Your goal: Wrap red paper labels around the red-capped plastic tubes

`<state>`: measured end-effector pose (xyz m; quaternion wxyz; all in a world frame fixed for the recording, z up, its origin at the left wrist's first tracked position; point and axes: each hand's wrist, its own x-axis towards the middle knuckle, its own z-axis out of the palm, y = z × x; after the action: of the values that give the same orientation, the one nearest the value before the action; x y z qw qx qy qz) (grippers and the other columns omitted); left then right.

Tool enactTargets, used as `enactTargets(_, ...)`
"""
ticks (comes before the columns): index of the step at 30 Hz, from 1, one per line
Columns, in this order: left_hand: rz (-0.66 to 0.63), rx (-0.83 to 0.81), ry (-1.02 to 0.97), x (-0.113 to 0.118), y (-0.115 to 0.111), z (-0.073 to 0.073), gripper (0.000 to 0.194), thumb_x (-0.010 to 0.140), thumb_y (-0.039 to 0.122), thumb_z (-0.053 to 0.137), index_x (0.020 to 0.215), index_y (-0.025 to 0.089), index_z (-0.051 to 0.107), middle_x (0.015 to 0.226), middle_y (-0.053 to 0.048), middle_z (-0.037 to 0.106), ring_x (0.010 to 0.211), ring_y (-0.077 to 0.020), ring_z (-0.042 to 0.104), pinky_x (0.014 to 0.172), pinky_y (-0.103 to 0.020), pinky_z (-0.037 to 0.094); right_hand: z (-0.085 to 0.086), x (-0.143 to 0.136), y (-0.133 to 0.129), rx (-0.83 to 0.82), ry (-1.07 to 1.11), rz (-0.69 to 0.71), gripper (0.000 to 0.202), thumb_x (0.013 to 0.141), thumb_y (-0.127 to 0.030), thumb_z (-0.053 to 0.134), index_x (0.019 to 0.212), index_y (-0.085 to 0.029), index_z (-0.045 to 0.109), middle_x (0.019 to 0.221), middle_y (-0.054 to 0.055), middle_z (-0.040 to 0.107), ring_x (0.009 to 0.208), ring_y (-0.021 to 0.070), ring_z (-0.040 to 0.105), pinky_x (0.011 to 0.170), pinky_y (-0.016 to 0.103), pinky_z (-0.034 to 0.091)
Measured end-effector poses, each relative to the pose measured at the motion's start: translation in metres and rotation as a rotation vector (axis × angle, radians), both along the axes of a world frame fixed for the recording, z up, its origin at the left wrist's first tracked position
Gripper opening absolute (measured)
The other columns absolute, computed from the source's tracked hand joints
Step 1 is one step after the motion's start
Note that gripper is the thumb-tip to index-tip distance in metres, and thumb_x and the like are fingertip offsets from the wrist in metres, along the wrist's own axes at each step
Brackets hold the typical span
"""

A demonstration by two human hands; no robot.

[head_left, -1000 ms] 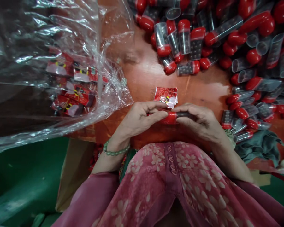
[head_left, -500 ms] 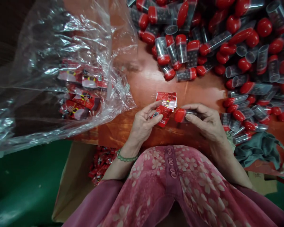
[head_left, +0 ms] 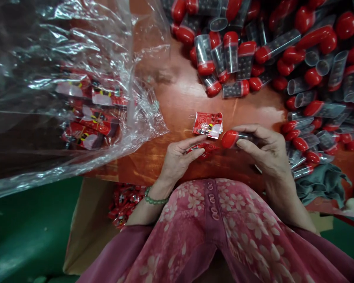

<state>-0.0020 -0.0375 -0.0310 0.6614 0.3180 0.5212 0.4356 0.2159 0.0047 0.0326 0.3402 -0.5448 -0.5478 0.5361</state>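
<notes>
My left hand (head_left: 179, 155) pinches a folded red printed card (head_left: 205, 150) between thumb and fingers. The card is tilted, so little of its face shows. Just beyond it, a small stack of red printed cards (head_left: 208, 125) with a yellow and white picture lies on the table. Between the thumb and fingers of my right hand (head_left: 262, 147), a clear tube with a red cap (head_left: 230, 139) is held sideways, the cap pointing left toward the cards. My fingers cover much of its clear part. The two hands are apart.
A heap of red-capped clear tubes (head_left: 244, 65) covers the table's far right. On the left, a clear plastic bag (head_left: 141, 98) lies over red packets (head_left: 100, 122). A cardboard box (head_left: 85, 220) with red packets stands below the edge; a green cloth (head_left: 321, 182) lies right.
The card in my left hand has tipped over and come nearer to me, uncovering the stack behind it. My right hand keeps the tube, slightly farther right. The view has shifted a little.
</notes>
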Motion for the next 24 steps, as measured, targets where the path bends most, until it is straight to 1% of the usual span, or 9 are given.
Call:
enactTargets(3,0.034,0.078,0.059,-0.001,0.001,0.0,0.042,0.07,0.036,0.085,0.111,0.026,0.077,0.112,-0.006,0.078,0.096,-0.0189,0.076,0.088,-0.03,0.062,0.003,-0.007,0.002,0.034,-0.025,0.021,0.02,0.084,-0.03,0.074,0.103,-0.024,0.075,0.094,0.001,0.078,0.081,0.0164,0.074,0.075,0.03,0.062)
enactTargets(7,-0.009,0.206,0.17,-0.003,0.002,0.004,0.035,0.08,0.034,0.078,0.114,0.026,0.076,0.113,-0.005,0.078,0.098,-0.0173,0.075,0.091,-0.028,0.06,0.006,-0.012,0.005,0.091,-0.069,0.072,0.021,0.086,-0.035,0.073,0.104,-0.024,0.074,0.096,0.002,0.078,0.085,0.0175,0.074,0.078,0.031,0.062)
enactTargets(10,-0.045,0.262,0.302,-0.006,0.003,0.007,0.03,0.088,0.037,0.069,0.113,0.023,0.077,0.11,-0.004,0.079,0.093,-0.0165,0.076,0.085,-0.025,0.059,0.005,-0.011,0.005,0.109,-0.088,0.064,0.023,0.087,-0.038,0.073,0.105,-0.024,0.074,0.097,0.002,0.078,0.084,0.0178,0.074,0.079,0.032,0.063)
enactTargets(14,-0.119,0.341,0.458,-0.009,0.004,0.011,0.035,0.097,0.041,0.055,0.109,0.017,0.077,0.087,-0.002,0.08,0.069,-0.0132,0.072,0.065,-0.021,0.056,-0.001,-0.005,0.003,0.102,-0.077,-0.049,0.026,0.087,-0.041,0.072,0.107,-0.026,0.073,0.098,0.002,0.077,0.084,0.0192,0.074,0.074,0.033,0.064)
enactTargets(16,-0.153,0.432,0.51,-0.011,0.003,0.011,0.035,0.1,0.039,0.051,0.114,0.017,0.075,0.088,-0.003,0.08,0.068,-0.0128,0.072,0.065,-0.021,0.056,-0.003,-0.003,0.003,0.101,-0.073,-0.072,0.025,0.086,-0.041,0.072,0.106,-0.025,0.073,0.099,0.003,0.077,0.084,0.0203,0.074,0.071,0.033,0.064)
enactTargets(18,-0.166,0.577,0.569,-0.013,0.003,0.008,0.037,0.101,0.034,0.049,0.126,0.016,0.069,0.107,-0.008,0.079,0.085,-0.0155,0.076,0.077,-0.023,0.059,-0.001,-0.004,0.004,0.105,-0.078,-0.062,0.025,0.086,-0.04,0.072,0.106,-0.025,0.072,0.099,0.003,0.077,0.086,0.0211,0.074,0.07,0.033,0.064)
enactTargets(20,-0.178,0.742,0.636,-0.014,0.002,0.005,0.043,0.101,0.031,0.048,0.14,0.016,0.057,0.128,-0.012,0.071,0.109,-0.0187,0.073,0.093,-0.027,0.059,0.003,-0.006,0.004,0.121,-0.086,-0.036,0.025,0.087,-0.039,0.071,0.107,-0.025,0.072,0.099,0.003,0.077,0.087,0.021,0.075,0.072,0.033,0.064)
enactTargets(22,-0.193,0.883,0.684,-0.015,0.002,0.002,0.049,0.102,0.029,0.044,0.149,0.015,0.046,0.137,-0.014,0.065,0.123,-0.0203,0.066,0.103,-0.031,0.056,0.008,-0.01,0.004,0.148,-0.09,-0.004,0.024,0.088,-0.037,0.071,0.109,-0.025,0.072,0.1,0.003,0.077,0.088,0.0205,0.075,0.076,0.034,0.064)
enactTargets(24,-0.198,0.986,0.724,-0.016,0.003,0.001,0.053,0.102,0.027,0.043,0.153,0.014,0.038,0.139,-0.016,0.064,0.128,-0.0214,0.063,0.107,-0.034,0.054,0.012,-0.014,0.004,0.178,-0.095,0.029,0.024,0.089,-0.035,0.07,0.111,-0.026,0.072,0.102,0.002,0.077,0.089,0.0198,0.074,0.081,0.035,0.063)
